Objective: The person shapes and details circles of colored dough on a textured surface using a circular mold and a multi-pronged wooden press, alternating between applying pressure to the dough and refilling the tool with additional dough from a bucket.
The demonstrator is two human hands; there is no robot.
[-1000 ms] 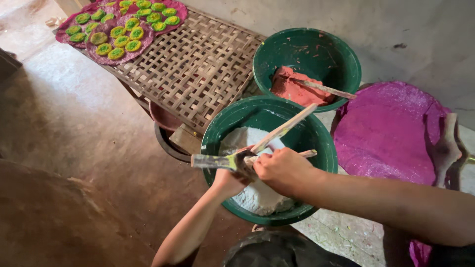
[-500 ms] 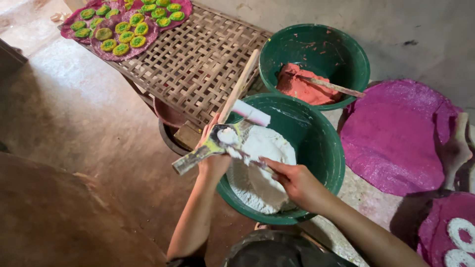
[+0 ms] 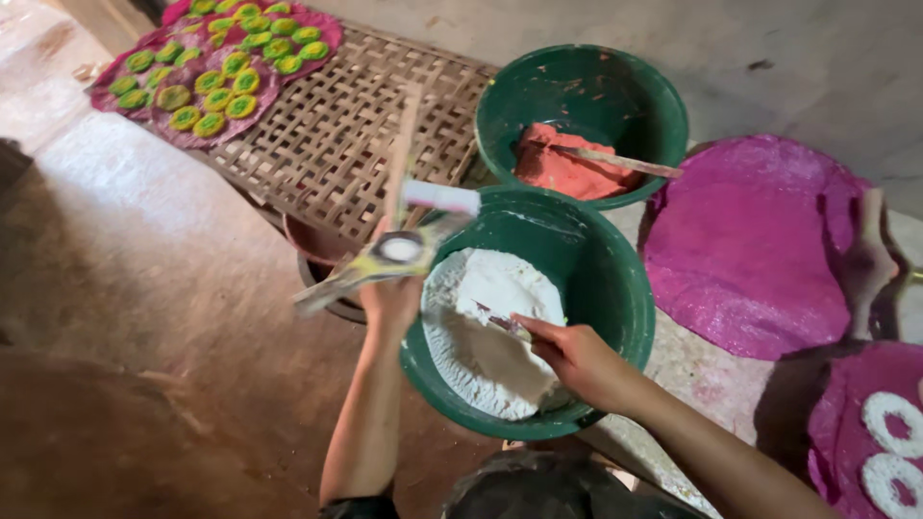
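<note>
Head view: person crouched over two green basins.
Left hand (image 3: 389, 300): raised at the near basin's rim, fingers clamped on a flat mould (image 3: 380, 264) with a white disc in it; a wooden stick (image 3: 402, 159) stands up from the same grip.
Right hand (image 3: 577, 358): inside the near basin (image 3: 615, 288), fingers pinched on a small tool (image 3: 505, 323) touching the white paste (image 3: 481, 327).
Far basin (image 3: 586, 91): red paste, stick resting in it.
Woven tray (image 3: 336, 144): beside the basins, a pink sheet of green-yellow pieces (image 3: 216, 72) at its far end.
Pink mats (image 3: 745, 240): right of the basins.
</note>
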